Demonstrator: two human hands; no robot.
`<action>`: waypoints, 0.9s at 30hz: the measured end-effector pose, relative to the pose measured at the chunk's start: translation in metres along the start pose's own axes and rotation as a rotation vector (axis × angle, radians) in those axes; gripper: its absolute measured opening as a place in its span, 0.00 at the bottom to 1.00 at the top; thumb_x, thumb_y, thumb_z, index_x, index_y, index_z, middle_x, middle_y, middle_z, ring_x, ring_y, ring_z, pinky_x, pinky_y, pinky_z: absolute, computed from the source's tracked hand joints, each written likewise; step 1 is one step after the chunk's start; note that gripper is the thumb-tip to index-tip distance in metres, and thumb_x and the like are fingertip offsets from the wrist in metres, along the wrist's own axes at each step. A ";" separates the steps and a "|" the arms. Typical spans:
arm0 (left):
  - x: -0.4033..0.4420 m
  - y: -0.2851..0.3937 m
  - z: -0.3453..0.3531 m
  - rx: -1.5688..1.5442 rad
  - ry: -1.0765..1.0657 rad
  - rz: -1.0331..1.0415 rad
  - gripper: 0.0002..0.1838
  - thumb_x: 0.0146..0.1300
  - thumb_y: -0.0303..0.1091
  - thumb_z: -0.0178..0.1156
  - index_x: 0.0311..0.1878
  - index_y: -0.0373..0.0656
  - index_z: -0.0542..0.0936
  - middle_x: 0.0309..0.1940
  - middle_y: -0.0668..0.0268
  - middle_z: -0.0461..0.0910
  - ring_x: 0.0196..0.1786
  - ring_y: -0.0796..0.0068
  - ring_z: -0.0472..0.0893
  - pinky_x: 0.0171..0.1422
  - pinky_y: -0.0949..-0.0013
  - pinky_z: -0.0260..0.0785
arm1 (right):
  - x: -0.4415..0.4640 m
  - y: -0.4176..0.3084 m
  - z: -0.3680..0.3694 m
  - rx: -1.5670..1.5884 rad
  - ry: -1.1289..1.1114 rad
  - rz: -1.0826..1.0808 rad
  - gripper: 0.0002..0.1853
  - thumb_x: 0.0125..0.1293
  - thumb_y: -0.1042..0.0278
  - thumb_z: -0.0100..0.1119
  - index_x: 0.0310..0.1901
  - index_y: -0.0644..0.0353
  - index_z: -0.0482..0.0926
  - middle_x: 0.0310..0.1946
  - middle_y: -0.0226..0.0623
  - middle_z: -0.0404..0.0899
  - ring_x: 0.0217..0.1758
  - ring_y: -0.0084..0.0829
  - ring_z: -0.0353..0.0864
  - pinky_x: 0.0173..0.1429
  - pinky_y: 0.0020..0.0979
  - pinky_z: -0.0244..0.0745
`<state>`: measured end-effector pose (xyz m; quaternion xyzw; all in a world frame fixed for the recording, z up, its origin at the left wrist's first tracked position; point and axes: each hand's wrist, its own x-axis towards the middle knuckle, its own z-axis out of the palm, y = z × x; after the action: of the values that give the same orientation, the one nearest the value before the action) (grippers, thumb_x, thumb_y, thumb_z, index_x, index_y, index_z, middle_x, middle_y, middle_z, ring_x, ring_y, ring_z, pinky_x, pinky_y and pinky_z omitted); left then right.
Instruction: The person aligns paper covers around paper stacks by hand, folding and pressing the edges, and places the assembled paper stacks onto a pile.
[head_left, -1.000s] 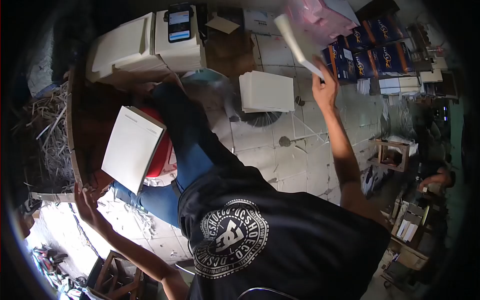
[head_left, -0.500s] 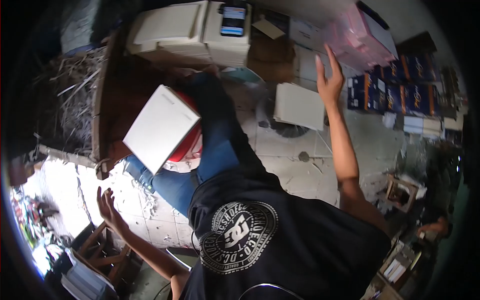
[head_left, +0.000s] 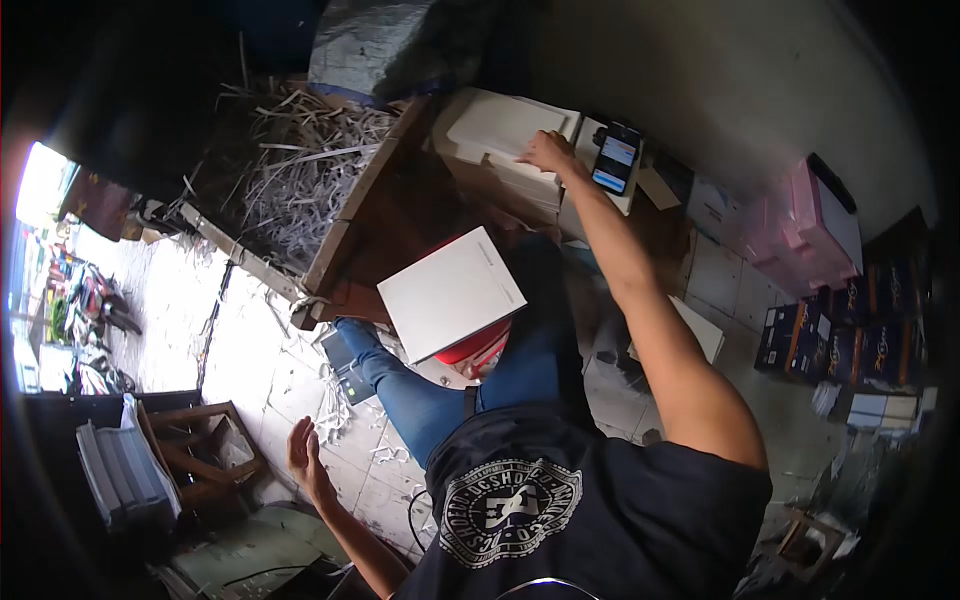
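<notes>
My right hand [head_left: 550,153] reaches forward to a tall stack of cream paper sheets [head_left: 500,120]. Its fingers are bent down at the near edge of the top sheets; what lies between them, if anything, is hidden. Low on the left, my left hand [head_left: 307,458] hangs in the air with its fingers stretched out and nothing in them. Between my legs, a white stack of sheets or booklets [head_left: 452,290] rests on a red stool [head_left: 478,352], with small print near one edge of its top.
A phone [head_left: 615,160] lies on the neighbouring paper stack. Shredded paper strips [head_left: 320,170] fill a wooden-edged bin. Pink wrapped packs [head_left: 800,230] and dark blue boxes [head_left: 795,335] stand right. More sheets [head_left: 700,328] sit below my right arm. A wooden frame [head_left: 200,450] stands left.
My right hand has moved from open air beside the pink packs to the cream stack, its fingers now bent. The left hand stays empty. The view has turned toward the left.
</notes>
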<state>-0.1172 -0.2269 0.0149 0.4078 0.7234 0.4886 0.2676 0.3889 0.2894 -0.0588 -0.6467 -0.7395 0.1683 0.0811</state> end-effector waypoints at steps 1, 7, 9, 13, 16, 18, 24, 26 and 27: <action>-0.007 -0.003 -0.004 -0.040 0.009 -0.030 0.21 0.70 0.33 0.59 0.61 0.31 0.74 0.57 0.54 0.79 0.61 0.65 0.77 0.68 0.64 0.66 | -0.006 -0.003 -0.004 0.049 -0.036 0.003 0.23 0.62 0.47 0.66 0.47 0.60 0.83 0.42 0.50 0.85 0.49 0.49 0.85 0.52 0.44 0.80; 0.054 0.101 0.131 -0.340 -0.277 0.217 0.29 0.68 0.32 0.60 0.70 0.34 0.65 0.62 0.51 0.75 0.66 0.61 0.75 0.70 0.61 0.66 | -0.070 -0.072 -0.037 0.011 0.556 -0.481 0.13 0.62 0.74 0.58 0.47 0.65 0.80 0.38 0.48 0.83 0.42 0.48 0.84 0.44 0.44 0.79; 0.056 0.138 0.194 -0.558 -0.403 0.088 0.35 0.69 0.37 0.60 0.75 0.39 0.58 0.69 0.52 0.69 0.69 0.59 0.71 0.71 0.58 0.65 | -0.160 -0.134 -0.055 0.099 0.465 -0.628 0.14 0.61 0.76 0.56 0.49 0.68 0.79 0.40 0.48 0.81 0.42 0.47 0.82 0.44 0.43 0.79; 0.048 0.139 0.271 -0.580 -0.379 -0.327 0.23 0.73 0.44 0.57 0.60 0.35 0.73 0.46 0.61 0.81 0.48 0.70 0.80 0.50 0.63 0.76 | -0.323 -0.183 -0.042 -0.074 0.193 -0.903 0.25 0.58 0.68 0.66 0.56 0.69 0.77 0.53 0.50 0.75 0.54 0.48 0.77 0.56 0.42 0.77; 0.030 0.140 0.239 -0.166 -0.387 0.204 0.16 0.74 0.39 0.54 0.48 0.33 0.79 0.27 0.54 0.81 0.33 0.65 0.83 0.43 0.59 0.73 | -0.348 -0.183 -0.090 0.166 0.027 -0.787 0.38 0.54 0.48 0.71 0.61 0.65 0.75 0.64 0.52 0.69 0.63 0.47 0.72 0.69 0.47 0.65; 0.030 0.150 0.201 -0.010 -0.690 0.299 0.15 0.73 0.38 0.54 0.47 0.34 0.79 0.30 0.50 0.81 0.35 0.55 0.83 0.44 0.56 0.73 | -0.343 -0.175 -0.102 0.239 0.341 -0.630 0.42 0.57 0.43 0.70 0.66 0.64 0.71 0.69 0.53 0.64 0.68 0.49 0.68 0.70 0.45 0.64; 0.029 0.170 0.165 0.418 -0.748 0.115 0.18 0.65 0.33 0.64 0.56 0.37 0.79 0.38 0.47 0.82 0.43 0.52 0.84 0.46 0.61 0.75 | -0.324 -0.195 -0.029 0.961 -0.041 -0.406 0.11 0.71 0.73 0.57 0.52 0.65 0.79 0.28 0.33 0.81 0.31 0.14 0.75 0.35 0.21 0.71; 0.028 0.160 0.176 0.324 -0.414 0.473 0.20 0.63 0.34 0.65 0.57 0.39 0.79 0.40 0.53 0.82 0.41 0.54 0.83 0.46 0.60 0.75 | -0.324 -0.201 -0.017 1.035 -0.081 -0.307 0.10 0.72 0.73 0.55 0.51 0.66 0.79 0.26 0.28 0.77 0.29 0.11 0.69 0.32 0.19 0.66; 0.027 0.152 0.184 0.272 -0.237 0.641 0.21 0.62 0.35 0.66 0.57 0.41 0.79 0.40 0.57 0.82 0.40 0.55 0.82 0.47 0.60 0.75 | -0.326 -0.206 -0.014 1.070 -0.083 -0.276 0.09 0.72 0.73 0.55 0.50 0.66 0.79 0.26 0.27 0.75 0.28 0.11 0.67 0.31 0.18 0.64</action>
<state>0.0629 -0.0851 0.0865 0.6994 0.5812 0.3962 0.1262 0.2515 -0.0516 0.0585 -0.4053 -0.6314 0.5336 0.3904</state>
